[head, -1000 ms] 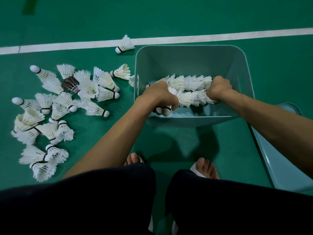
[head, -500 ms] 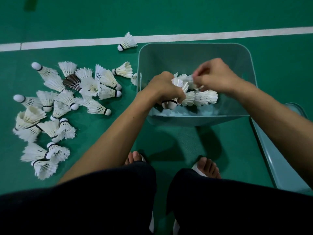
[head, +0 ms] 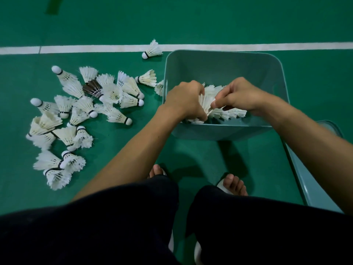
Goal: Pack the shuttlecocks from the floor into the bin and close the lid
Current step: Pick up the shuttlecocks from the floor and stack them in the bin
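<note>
Head view: right hand (head: 240,94) has drawn closer to left hand (head: 186,101) inside the pale teal plastic bin (head: 219,133). Both grasp the nested bunch of white feather shuttlecocks (head: 229,114) there, the right pinching feathers. Loose white shuttlecocks (head: 86,111) lie left of the bin, and the flat teal lid (head: 315,178) lies to its right.

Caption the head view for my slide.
Left hand and right hand grip shuttlecocks in the teal bin; others litter the floor.

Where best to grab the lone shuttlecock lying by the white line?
Probably at the cork end of the lone shuttlecock, beside its black band, from above on the left. It lies on its side, cork pointing down-left, feather skirt fanned toward the white line, so the firm end sits clear.
</note>
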